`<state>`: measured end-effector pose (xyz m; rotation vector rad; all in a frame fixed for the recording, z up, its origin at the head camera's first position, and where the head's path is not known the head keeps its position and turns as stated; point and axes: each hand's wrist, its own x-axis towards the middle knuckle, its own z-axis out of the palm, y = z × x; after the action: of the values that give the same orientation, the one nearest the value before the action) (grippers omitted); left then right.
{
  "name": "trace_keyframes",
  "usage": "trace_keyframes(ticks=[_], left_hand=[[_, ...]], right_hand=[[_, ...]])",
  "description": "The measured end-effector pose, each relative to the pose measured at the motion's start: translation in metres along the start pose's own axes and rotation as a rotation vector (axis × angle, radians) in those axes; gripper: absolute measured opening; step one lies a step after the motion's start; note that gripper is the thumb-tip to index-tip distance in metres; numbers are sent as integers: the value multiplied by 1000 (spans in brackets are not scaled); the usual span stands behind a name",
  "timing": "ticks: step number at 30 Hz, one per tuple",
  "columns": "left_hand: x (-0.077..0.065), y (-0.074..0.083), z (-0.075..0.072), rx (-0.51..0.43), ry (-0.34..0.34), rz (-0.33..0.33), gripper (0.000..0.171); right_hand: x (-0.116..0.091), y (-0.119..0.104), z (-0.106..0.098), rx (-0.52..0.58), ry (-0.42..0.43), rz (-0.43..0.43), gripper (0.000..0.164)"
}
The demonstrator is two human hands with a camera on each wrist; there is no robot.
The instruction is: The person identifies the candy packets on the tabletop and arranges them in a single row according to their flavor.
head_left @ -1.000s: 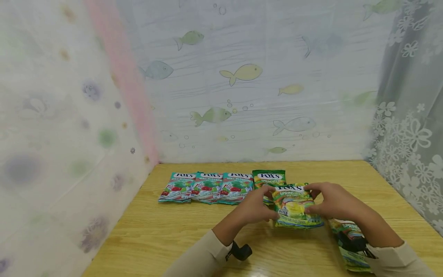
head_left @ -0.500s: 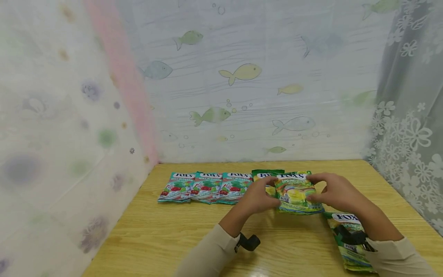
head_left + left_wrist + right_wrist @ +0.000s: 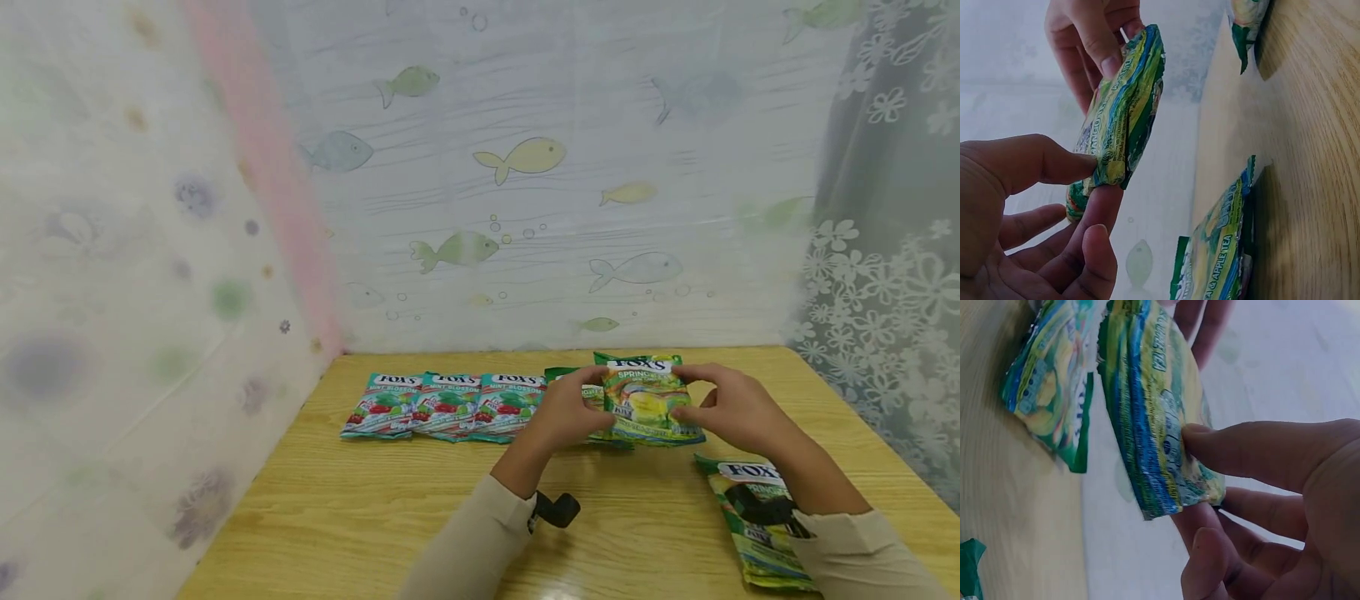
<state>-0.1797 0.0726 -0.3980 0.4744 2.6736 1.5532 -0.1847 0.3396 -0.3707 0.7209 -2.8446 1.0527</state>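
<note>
A green-and-yellow Fox's candy packet (image 3: 647, 404) is held above the table between both hands, its printed front towards the head camera. My left hand (image 3: 562, 414) pinches its left edge, thumb on the front, fingers behind, as the left wrist view shows. My right hand (image 3: 742, 410) pinches the opposite edge likewise. Behind the held packet lies another green Fox's packet (image 3: 573, 373), partly hidden by it and by the left hand. In the left wrist view this lying packet (image 3: 1216, 250) is beneath, apart from the held one. A third green packet (image 3: 757, 517) lies near the right forearm, partly covered.
Three teal Mint Blossom packets, the left one (image 3: 382, 408), the middle one (image 3: 447, 408) and the right one (image 3: 510, 407), lie overlapping in a row on the wooden table (image 3: 360, 500). A fish-patterned sheet (image 3: 465, 192) hangs behind the table; a flowered grey curtain (image 3: 885, 275) hangs right.
Both hands have carried the green packet away from me and slightly right, over and past the lying green packet. More of the packet by the right forearm shows now.
</note>
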Motion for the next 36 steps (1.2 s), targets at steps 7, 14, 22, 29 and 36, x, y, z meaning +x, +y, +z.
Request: trace_keyframes(ticks=[7, 14, 22, 29, 36], left_hand=[[10, -5, 9, -35, 43, -4, 67], [21, -5, 16, 24, 69, -15, 66], [31, -8, 27, 87, 51, -65, 67], [37, -11, 40, 140, 40, -122, 67], [42, -21, 54, 223, 55, -150, 67]], right_hand=[[4, 7, 3, -9, 43, 39, 65], [8, 16, 8, 5, 54, 79, 65], [10, 30, 13, -1, 49, 97, 63], [11, 44, 21, -6, 27, 113, 61], [13, 57, 28, 37, -17, 130, 62]])
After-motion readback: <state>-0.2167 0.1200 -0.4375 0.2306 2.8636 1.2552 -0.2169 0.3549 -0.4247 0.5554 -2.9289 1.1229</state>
